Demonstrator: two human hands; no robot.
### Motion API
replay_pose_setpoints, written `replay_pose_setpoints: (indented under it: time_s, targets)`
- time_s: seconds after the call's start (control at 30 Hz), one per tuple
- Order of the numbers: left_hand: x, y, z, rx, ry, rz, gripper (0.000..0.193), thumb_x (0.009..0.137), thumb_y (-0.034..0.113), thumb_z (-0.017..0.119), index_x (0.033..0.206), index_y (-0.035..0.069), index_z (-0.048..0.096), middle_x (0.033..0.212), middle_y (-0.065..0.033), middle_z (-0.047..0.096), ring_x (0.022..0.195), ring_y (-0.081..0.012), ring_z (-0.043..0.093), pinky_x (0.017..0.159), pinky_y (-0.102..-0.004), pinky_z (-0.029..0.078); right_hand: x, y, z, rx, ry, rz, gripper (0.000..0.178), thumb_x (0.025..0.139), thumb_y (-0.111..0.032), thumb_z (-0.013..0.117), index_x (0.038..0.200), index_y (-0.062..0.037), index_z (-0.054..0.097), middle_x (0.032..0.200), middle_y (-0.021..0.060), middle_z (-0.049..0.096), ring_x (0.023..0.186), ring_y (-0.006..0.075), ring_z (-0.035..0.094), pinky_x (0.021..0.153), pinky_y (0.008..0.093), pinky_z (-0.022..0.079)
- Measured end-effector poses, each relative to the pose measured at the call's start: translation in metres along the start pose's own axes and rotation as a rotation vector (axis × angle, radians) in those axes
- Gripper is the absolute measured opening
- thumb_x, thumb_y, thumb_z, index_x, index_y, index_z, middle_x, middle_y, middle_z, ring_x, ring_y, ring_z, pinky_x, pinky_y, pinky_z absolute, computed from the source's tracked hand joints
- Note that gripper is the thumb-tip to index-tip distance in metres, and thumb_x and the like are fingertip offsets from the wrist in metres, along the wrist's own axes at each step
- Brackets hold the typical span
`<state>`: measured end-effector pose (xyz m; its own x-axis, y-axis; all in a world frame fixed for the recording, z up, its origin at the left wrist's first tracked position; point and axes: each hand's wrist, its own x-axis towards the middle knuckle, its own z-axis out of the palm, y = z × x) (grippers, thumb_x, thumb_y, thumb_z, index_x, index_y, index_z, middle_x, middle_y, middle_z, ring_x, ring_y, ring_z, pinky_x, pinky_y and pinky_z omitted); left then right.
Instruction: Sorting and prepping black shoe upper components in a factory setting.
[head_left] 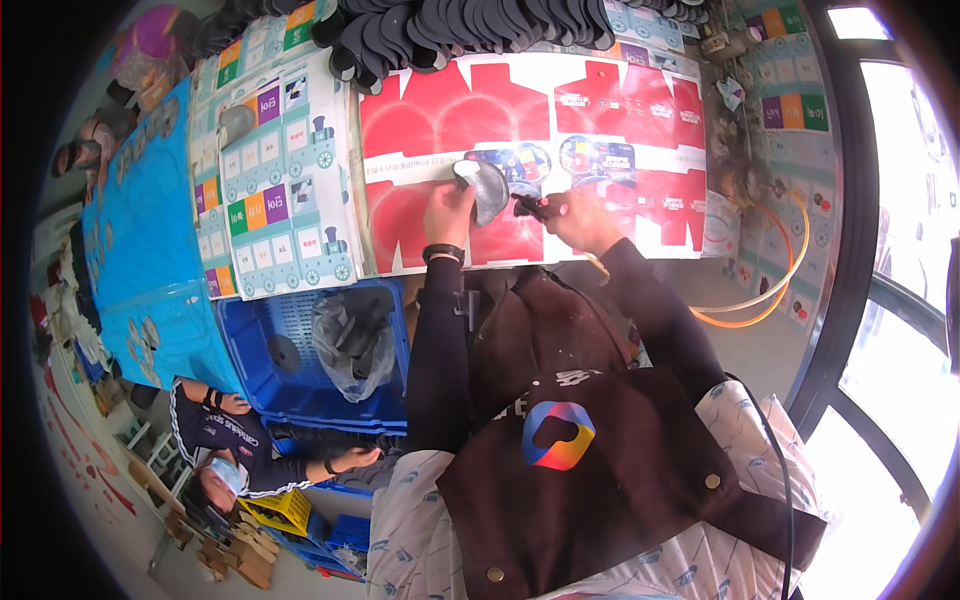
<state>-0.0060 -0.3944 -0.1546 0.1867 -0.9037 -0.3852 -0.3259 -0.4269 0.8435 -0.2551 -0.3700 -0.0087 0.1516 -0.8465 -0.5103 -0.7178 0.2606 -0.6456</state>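
Observation:
My left hand grips a curved, insole-shaped piece by its edge. Its face is glossy grey and its rim dark. Close to its right, my right hand is closed around a small black tool, whose dark tip points at the piece. A narrow gap separates the tip from the piece. The tool's exact kind is unclear, partly hidden by my fingers. Both hands are above a red and white printed sheet on the worktable.
Dark curved pieces lie in overlapping rows along the table's far edge. At left, a blue-covered table bears grey pieces. A blue crate holds a plastic bag. Hoses loop at right. Another person is at lower left.

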Motion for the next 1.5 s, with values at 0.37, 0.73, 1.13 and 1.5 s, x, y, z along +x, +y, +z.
replay_pose_setpoints:
  time_s: [0.37, 0.73, 1.13, 1.5]
  targets:
    - [0.005, -0.004, -0.027, 0.158, 0.020, -0.034, 0.041, 0.088, 0.038, 0.074, 0.110, 0.004, 0.069, 0.109, -0.0164, 0.073, 0.104, -0.0331, 0.069, 0.090, -0.0419, 0.053, 0.013, -0.042, -0.007, 0.455, -0.014, 0.115, 0.023, 0.081, -0.012, 0.062, 0.096, 0.0037, 0.069, 0.073, 0.0162, 0.069, 0.061, 0.0244, 0.067, 0.056, 0.0373, 0.054]
    - [-0.026, 0.007, -0.102, -0.248, -0.001, -0.353, 0.031, 0.100, 0.023, 0.064, 0.125, 0.006, 0.059, 0.108, -0.0114, 0.069, 0.088, -0.0208, 0.069, 0.075, -0.0338, 0.057, 0.044, 0.007, -0.012, 0.585, -0.022, 0.028, 0.030, 0.076, -0.016, 0.060, 0.096, 0.0043, 0.070, 0.082, 0.0279, 0.068, 0.076, 0.0402, 0.068, 0.069, 0.0450, 0.052]
    - [-0.027, 0.029, -0.089, -0.274, -0.008, -0.343, 0.029, 0.101, 0.023, 0.063, 0.124, 0.005, 0.061, 0.108, -0.0110, 0.070, 0.087, -0.0188, 0.069, 0.076, -0.0325, 0.056, 0.048, 0.014, -0.033, 0.559, -0.065, 0.008, 0.032, 0.070, -0.017, 0.063, 0.094, 0.0030, 0.070, 0.087, 0.0276, 0.069, 0.084, 0.0423, 0.068, 0.074, 0.0458, 0.052]
    - [-0.010, 0.037, -0.067, -0.209, -0.094, -0.343, 0.025, 0.099, 0.024, 0.068, 0.114, 0.004, 0.064, 0.102, -0.0091, 0.072, 0.084, -0.0159, 0.069, 0.076, -0.0290, 0.055, 0.046, 0.032, -0.021, 0.348, -0.293, -0.099, 0.029, 0.072, -0.017, 0.060, 0.091, 0.0037, 0.070, 0.079, 0.0240, 0.069, 0.077, 0.0383, 0.069, 0.072, 0.0455, 0.053]
